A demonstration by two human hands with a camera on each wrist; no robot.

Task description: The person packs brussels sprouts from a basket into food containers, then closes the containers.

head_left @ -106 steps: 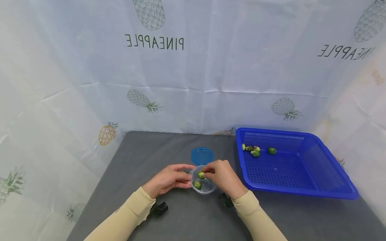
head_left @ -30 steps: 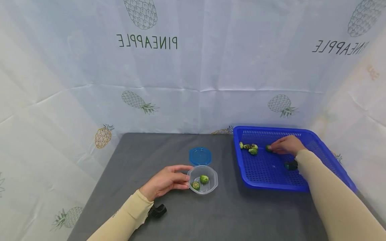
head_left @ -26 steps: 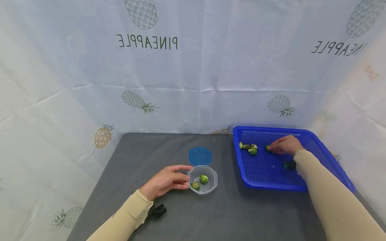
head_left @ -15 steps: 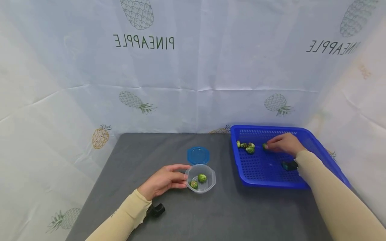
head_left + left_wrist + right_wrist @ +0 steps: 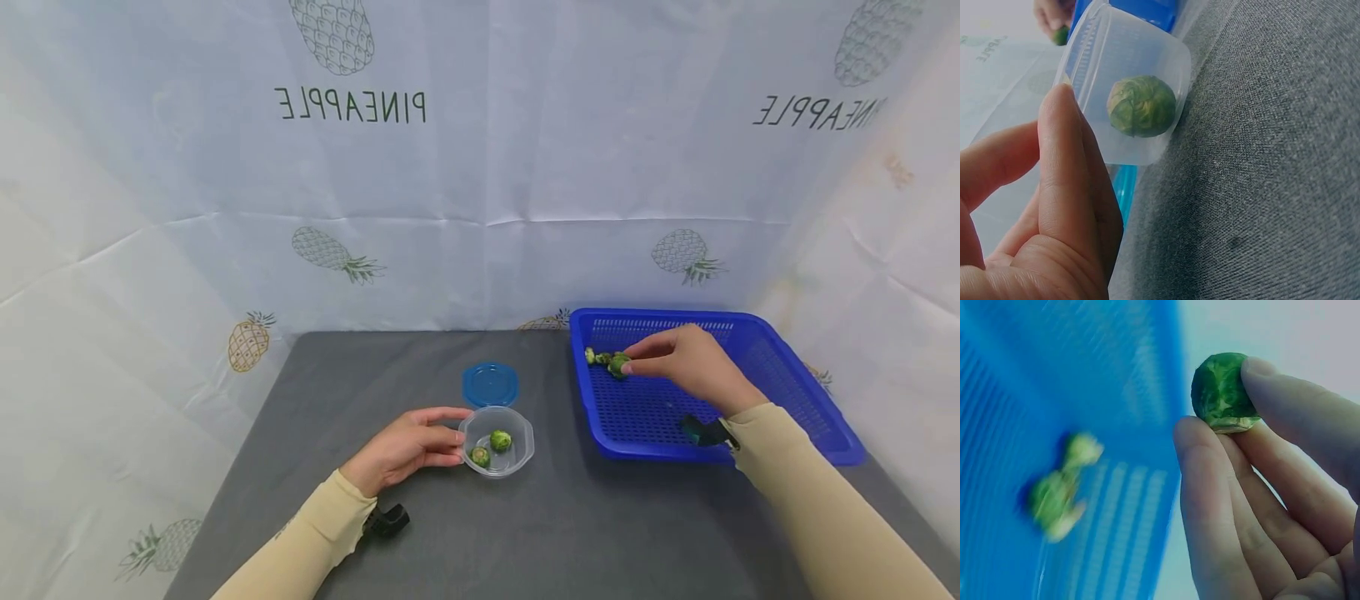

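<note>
My left hand (image 5: 416, 446) holds the side of a clear plastic container (image 5: 517, 457), fingertips at its rim. Inside lie two green Brussels sprouts (image 5: 500, 441); the left wrist view shows one sprout (image 5: 1142, 106) through the wall. Over the left part of a blue basket (image 5: 652, 450), my right hand (image 5: 690, 362) pinches another Brussels sprout (image 5: 1222, 390) between thumb and fingertips. Below it in the basket sit a few more sprouts (image 5: 1054, 500), blurred in the right wrist view and partly hidden by the hand in the head view.
Just behind the container lies a round blue lid (image 5: 491, 384) on the grey table (image 5: 480, 550). White pineapple-print cloth (image 5: 480, 167) hangs behind the table and at both sides. The basket's raised walls stand at the table's right.
My right hand went from the container to the basket, took hold of a sprout there, and has lifted it leftward. A second sprout now rests in the container. My left hand stays at the container.
</note>
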